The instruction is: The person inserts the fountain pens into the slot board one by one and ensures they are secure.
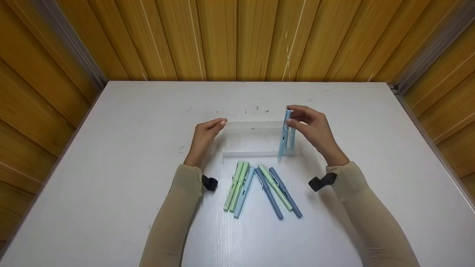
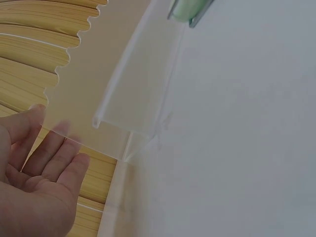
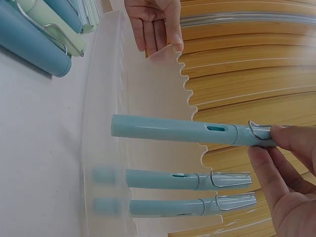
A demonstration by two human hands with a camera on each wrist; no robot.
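Note:
My left hand (image 1: 205, 139) pinches the upper left corner of a clear plastic pen stand (image 1: 252, 138) with a scalloped top edge. Between thumb and fingers of my right hand (image 1: 314, 127), a light blue pen (image 1: 284, 136) is held by its clip end, pointing down at the stand's right part. In the right wrist view this pen (image 3: 173, 129) is beside two more light blue pens, one nearer (image 3: 163, 179) and one at the end (image 3: 168, 208), whose lower ends sit behind the stand's frosted front lip (image 3: 101, 98).
In front of the stand lie several capped pens: light green ones (image 1: 239, 187) and a light blue one (image 1: 244, 193) on the left, dark blue ones (image 1: 269, 194) with a light green one (image 1: 276, 188) on the right. Wood-look panels (image 1: 237, 40) rise behind the white table (image 1: 130, 155).

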